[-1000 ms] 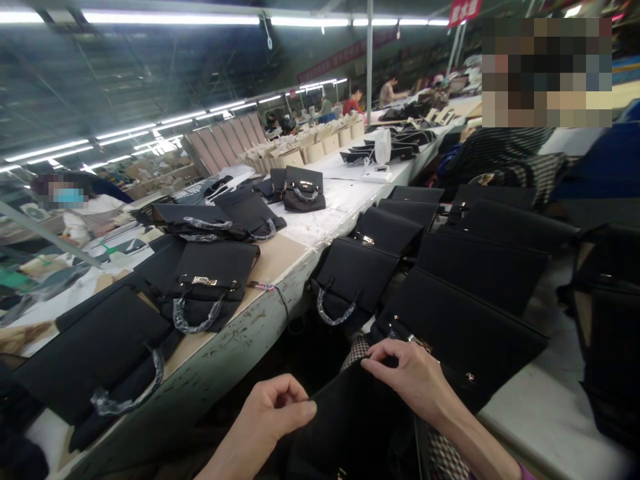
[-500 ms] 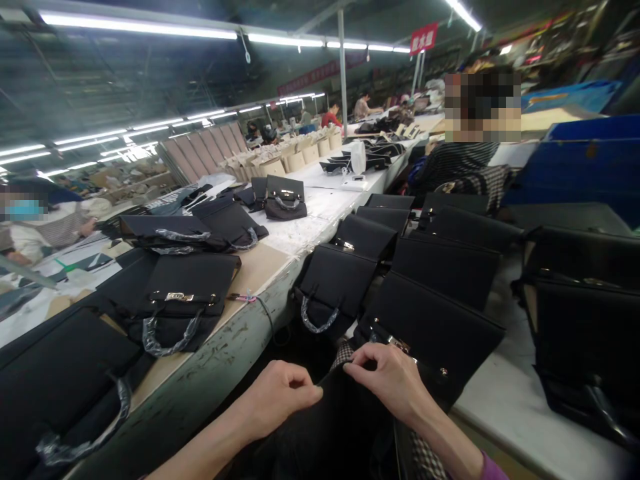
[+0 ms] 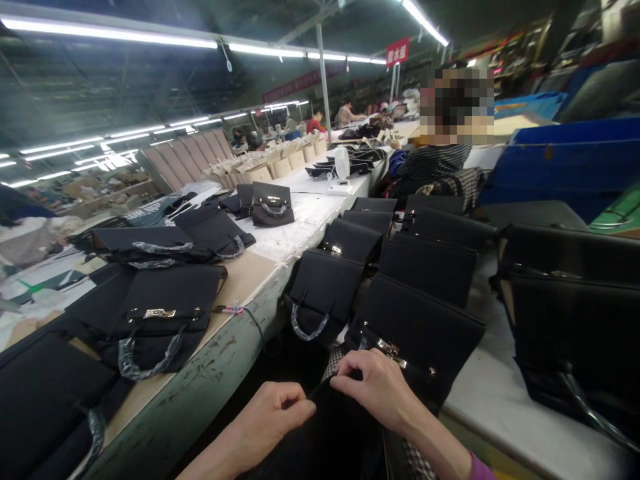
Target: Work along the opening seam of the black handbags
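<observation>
Low in the middle, my left hand (image 3: 280,410) pinches the edge of what looks like a black handbag (image 3: 325,433) over my lap. My right hand (image 3: 373,387) pinches the same edge a little further along, thumb against forefinger. The handbag's lower part is dark and cut off by the frame, so its shape is hard to make out. Just beyond my right hand lies another black bag (image 3: 420,327) with a gold-coloured clasp. To its left is a black bag (image 3: 325,287) with a plastic-wrapped handle.
On the left workbench (image 3: 200,407) lie more black handbags (image 3: 173,293) and a pink-handled tool (image 3: 233,309) with a cord. Several bags cover the right-hand table (image 3: 500,413). A co-worker in a striped top (image 3: 435,167) sits ahead, beside blue bins (image 3: 565,163).
The view has swung slightly to the right, so the surroundings shift left. Both hands keep pinching the black edge, with the gap between them slightly smaller.
</observation>
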`<act>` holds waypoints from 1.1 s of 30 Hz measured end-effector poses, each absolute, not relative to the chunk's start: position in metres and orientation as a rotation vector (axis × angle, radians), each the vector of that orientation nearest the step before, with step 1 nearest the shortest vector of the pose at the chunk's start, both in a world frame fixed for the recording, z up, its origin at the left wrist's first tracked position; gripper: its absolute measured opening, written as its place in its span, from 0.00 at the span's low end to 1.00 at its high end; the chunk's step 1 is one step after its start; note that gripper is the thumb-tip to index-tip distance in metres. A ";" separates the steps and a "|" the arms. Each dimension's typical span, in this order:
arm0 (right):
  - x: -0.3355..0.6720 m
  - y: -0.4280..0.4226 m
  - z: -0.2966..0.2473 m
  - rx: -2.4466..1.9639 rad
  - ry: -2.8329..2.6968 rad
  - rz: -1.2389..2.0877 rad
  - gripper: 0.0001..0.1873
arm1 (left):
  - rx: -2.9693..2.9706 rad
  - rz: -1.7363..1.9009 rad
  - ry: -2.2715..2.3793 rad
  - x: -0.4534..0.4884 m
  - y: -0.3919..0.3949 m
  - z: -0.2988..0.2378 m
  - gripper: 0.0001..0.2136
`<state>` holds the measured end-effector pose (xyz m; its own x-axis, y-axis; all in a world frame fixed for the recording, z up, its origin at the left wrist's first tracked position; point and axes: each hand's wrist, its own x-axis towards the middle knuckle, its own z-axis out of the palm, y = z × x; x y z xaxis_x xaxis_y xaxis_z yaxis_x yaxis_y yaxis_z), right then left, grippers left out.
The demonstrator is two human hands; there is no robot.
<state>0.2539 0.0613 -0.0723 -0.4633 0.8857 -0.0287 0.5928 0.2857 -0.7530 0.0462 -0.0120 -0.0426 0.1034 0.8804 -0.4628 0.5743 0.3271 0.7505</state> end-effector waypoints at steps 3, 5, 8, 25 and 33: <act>0.255 0.061 -0.074 -1.305 -2.189 0.967 0.06 | 1.359 0.371 1.587 0.046 -0.012 -0.040 0.14; 0.257 0.061 -0.075 -1.314 -2.176 0.954 0.06 | 1.341 0.377 1.555 0.049 -0.006 -0.039 0.12; 0.261 0.062 -0.076 -1.333 -2.134 0.973 0.07 | 1.241 0.484 1.420 0.058 0.008 -0.042 0.09; 0.262 0.063 -0.077 -1.359 -2.144 0.933 0.08 | 1.685 0.596 1.554 0.074 0.061 -0.067 0.06; 0.263 0.064 -0.073 -1.353 -2.124 0.977 0.08 | 1.274 0.555 1.474 0.053 0.045 -0.059 0.23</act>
